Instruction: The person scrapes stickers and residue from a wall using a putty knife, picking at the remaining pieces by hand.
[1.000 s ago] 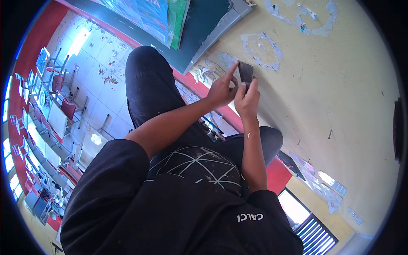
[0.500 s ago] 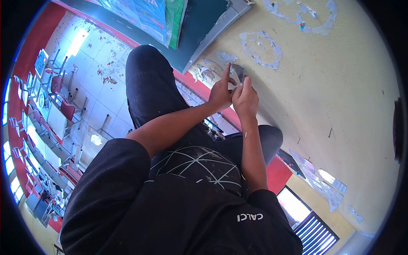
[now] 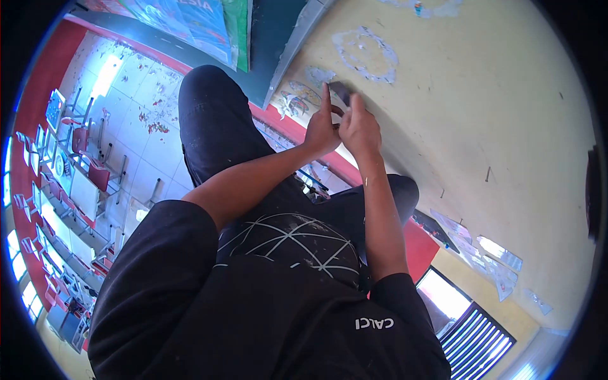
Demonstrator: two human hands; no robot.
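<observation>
Classroom interior, seen from high up beside a yellow wall (image 3: 481, 114). Nearest the camera is the person's black shirt, and both bare forearms reach away from it and meet at the wall. The left hand (image 3: 322, 131) is clenched on the near end of a dark flat scraper (image 3: 339, 90), with its forefinger stretched straight along the blade, apparently to press it flat against the paint. The right hand (image 3: 361, 126) touches the left, its fingers curled over the same tool as a second grip, which seems to steady it. The blade pokes out just beyond both hands' fingertips, touching the wall. Just past it is a ragged ring of torn paper residue (image 3: 366, 54). Left of the hands is a bent knee (image 3: 209, 114) in dark trousers, and beyond it a dark board (image 3: 272, 38). Far below the left hand, a tiled floor (image 3: 136, 120) carries red chairs (image 3: 95, 174).
</observation>
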